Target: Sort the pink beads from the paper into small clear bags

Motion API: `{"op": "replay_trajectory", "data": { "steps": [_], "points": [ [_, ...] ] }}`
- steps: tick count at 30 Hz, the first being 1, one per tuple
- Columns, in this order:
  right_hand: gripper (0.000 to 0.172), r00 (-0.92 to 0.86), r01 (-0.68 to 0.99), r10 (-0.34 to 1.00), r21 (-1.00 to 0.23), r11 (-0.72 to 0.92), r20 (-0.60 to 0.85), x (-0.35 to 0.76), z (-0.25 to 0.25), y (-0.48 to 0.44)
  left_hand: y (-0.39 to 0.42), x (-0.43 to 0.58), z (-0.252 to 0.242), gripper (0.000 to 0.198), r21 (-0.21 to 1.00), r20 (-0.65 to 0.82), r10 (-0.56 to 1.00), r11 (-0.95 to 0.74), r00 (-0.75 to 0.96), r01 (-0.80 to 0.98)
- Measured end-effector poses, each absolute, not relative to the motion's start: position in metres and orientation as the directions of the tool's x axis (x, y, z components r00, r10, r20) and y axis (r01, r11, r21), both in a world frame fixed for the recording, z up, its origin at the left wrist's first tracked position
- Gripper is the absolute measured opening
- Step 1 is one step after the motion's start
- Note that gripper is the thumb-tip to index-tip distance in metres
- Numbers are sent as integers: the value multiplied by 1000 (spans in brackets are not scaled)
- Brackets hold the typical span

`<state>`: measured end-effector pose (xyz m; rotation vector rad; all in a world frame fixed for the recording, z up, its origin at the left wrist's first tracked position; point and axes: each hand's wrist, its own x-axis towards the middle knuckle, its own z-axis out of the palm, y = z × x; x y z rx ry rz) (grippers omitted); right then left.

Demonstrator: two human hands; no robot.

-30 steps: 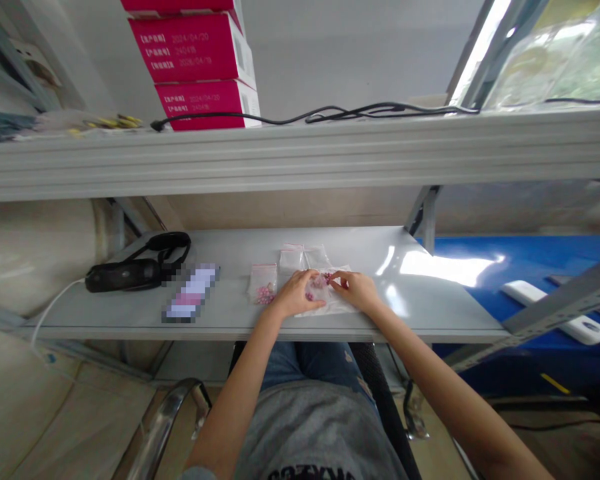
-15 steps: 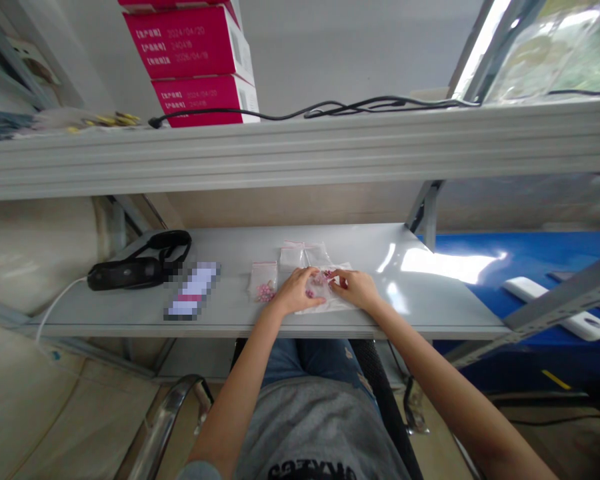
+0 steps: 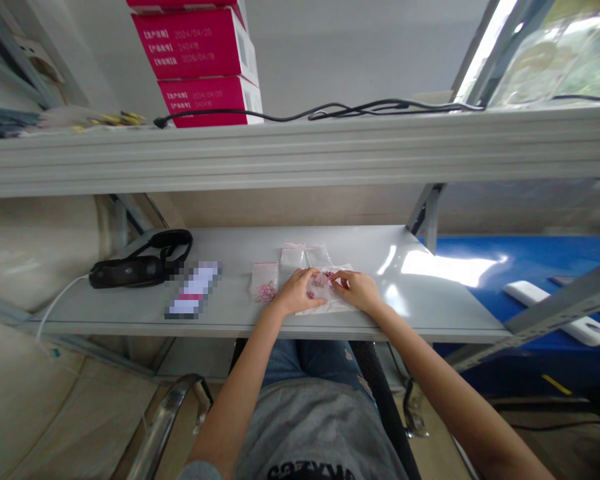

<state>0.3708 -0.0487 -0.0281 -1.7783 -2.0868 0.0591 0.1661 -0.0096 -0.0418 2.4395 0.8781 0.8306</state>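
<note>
R hand (image 3: pixel 356 291) barely shifted, L hand (image 3: pixel 297 293) too, both pinching clear bag (image 3: pixel 330 305) by shelf edge (image 3: pixel 180 328), room to rt.

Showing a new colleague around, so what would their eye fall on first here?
The magenta cardboard boxes stacked on the upper shelf, top centre, grab attention first. Below, on the lower grey metal shelf, the left hand and right hand meet over a clear plastic bag of pink beads. A bright blue surface fills the right side.
</note>
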Motion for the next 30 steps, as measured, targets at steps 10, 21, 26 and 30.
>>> {"op": "replay_trajectory", "data": {
  "steps": [10,21,26,30],
  "points": [
    [21,-94,694,938,-654,301,333,360,-30,-43,-11,167,-40,61,521,459,655,-746,600,415],
    [32,-182,656,916,-650,383,357,351,-24,-47,-12,169,-33,52,471,550,664,-747,506,469],
    [25,-199,632,892,-643,433,405,351,-19,-49,-11,169,-34,64,635,586,732,-682,349,364],
    [24,-105,604,877,-671,431,469,353,-9,-55,-5,170,-35,48,865,427,867,-474,258,165]
  ]
}}
